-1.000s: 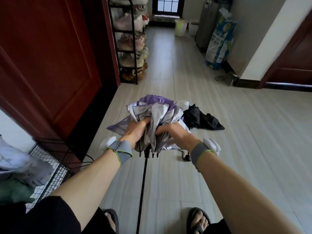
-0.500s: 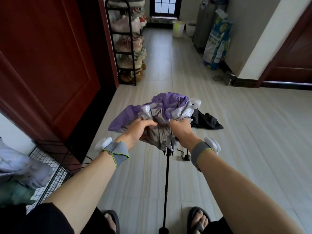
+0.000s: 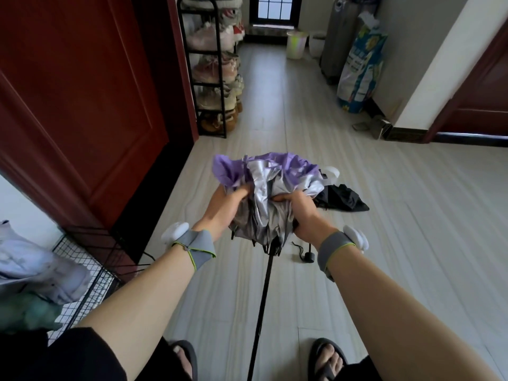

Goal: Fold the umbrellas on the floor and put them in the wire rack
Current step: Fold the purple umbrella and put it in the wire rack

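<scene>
Purple-and-silver umbrella [image 3: 270, 193] bunched at frame centre above the floor [image 3: 412, 243], left grip [image 3: 222, 207] and right grip [image 3: 302, 213] each clenched on its crumpled canopy, black shaft [image 3: 264, 298] running down to the bottom edge, black umbrella [image 3: 343, 198] lying on the floor just right of centre, wire rack [image 3: 90, 259] at lower left.

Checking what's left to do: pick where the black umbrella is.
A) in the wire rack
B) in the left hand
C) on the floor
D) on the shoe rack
C: the black umbrella lies crumpled on the floor, just beyond the purple umbrella.
</scene>
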